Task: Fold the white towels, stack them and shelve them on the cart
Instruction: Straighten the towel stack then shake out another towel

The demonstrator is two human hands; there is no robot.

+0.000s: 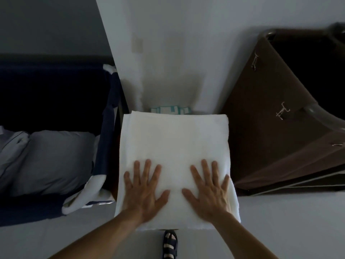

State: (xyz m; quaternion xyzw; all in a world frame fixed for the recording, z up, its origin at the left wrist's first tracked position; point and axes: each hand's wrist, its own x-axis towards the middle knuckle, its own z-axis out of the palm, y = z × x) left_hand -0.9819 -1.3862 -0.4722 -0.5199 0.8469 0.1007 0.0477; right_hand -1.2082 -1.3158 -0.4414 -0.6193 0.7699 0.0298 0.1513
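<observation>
White terry, folded into a thick square, the towel [173, 146] lies on a narrow surface between a dark bin of grey linen [48, 161] and a brown canvas bag [280, 128]; what supports it is hidden, possibly a stool. Left hand [144, 191] and right hand [209, 191] press flat on its near half, fingers spread, side by side but apart. To do this well, sweep outward from the middle, squaring edges before stacking.

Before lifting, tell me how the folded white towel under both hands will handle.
The white towel is probably floppy: soft rounded edges suggest sagging unless supported underneath. Layers at its near edge could slide apart. With left hand and right hand flat on it, it likely compresses.
</observation>
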